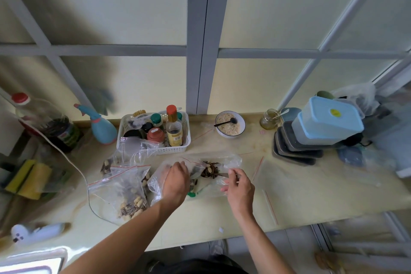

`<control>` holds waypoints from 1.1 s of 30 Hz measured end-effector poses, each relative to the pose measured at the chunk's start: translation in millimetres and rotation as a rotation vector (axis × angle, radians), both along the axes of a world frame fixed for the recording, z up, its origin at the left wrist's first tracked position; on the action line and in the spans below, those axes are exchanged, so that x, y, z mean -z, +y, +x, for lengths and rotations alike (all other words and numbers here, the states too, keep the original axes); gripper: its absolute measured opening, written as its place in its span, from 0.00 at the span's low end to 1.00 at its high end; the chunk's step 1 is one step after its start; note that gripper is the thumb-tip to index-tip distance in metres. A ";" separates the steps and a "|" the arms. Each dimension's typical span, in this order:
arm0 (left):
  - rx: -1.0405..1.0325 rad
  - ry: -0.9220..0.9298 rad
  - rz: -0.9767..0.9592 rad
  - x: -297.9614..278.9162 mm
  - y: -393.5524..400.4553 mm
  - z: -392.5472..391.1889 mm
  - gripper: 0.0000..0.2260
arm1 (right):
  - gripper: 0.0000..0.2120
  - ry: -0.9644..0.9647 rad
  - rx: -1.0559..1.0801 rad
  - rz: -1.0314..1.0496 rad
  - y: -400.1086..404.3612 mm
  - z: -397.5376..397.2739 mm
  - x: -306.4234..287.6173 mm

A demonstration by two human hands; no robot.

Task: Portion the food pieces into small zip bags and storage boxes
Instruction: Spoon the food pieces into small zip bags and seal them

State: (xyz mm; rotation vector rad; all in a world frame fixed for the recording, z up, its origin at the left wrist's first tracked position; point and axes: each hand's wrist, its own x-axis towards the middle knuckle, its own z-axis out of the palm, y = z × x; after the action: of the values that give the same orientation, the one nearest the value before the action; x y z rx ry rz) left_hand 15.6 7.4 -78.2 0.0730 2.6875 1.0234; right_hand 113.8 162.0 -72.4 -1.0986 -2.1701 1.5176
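Note:
A large clear plastic bag point(231, 160) of mixed seeds and nuts lies mid-counter. My left hand point(175, 181) grips a small zip bag point(195, 170) at its mouth, over the big bag. My right hand point(239, 187) pinches the handle of a spoon point(211, 172) heaped with dark seeds and pale nuts, held just right of the small bag. Two filled zip bags point(127, 193) with red strips lie to the left. Empty zip bags point(289, 176) lie flat to the right. Stacked storage boxes point(327, 122) with blue lids stand at the back right.
A white basket point(184, 144) of bottles stands behind the bags. A bowl of oats point(230, 125) with a black spoon and a glass jar point(269, 119) sit at the back. A spray bottle point(100, 127), a large bottle point(49, 122) and a white cable point(84, 180) are at left.

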 end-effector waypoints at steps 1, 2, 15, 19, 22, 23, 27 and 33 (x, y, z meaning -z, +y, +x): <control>0.000 -0.029 -0.003 -0.1 1.1 -0.9 0.14 | 0.09 -0.004 0.014 -0.045 3.1 2.6 1.2; -0.008 -0.053 0.008 1.3 2.0 -1.4 0.13 | 0.09 -0.010 0.025 -0.076 5.9 5.2 1.9; 0.432 -0.015 -0.343 6.0 8.6 -26.0 0.19 | 0.14 0.063 0.213 -0.191 41.9 17.8 -23.9; 0.493 0.050 -0.390 4.2 12.2 -29.6 0.12 | 0.16 0.057 0.233 -0.144 54.9 17.0 -35.8; 0.523 0.071 -0.394 4.0 15.0 -28.5 0.13 | 0.16 0.072 0.237 -0.145 58.9 13.0 -44.2; 0.522 0.071 -0.394 3.3 16.1 -28.1 0.13 | 0.17 0.075 0.236 -0.147 58.6 11.0 -47.7; 0.509 0.061 -0.375 2.3 18.8 -29.1 0.14 | 0.17 0.083 0.193 -0.135 53.5 3.0 -59.5; 0.493 0.071 -0.387 2.1 20.3 -32.2 0.13 | 0.13 0.023 -0.018 0.002 36.6 -5.7 -71.0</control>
State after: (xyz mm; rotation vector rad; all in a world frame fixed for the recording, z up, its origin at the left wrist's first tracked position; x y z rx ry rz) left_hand -16.6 27.8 -80.4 0.6649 2.6679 0.3560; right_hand 108.1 198.6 -1.5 -1.0583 -2.1716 1.5275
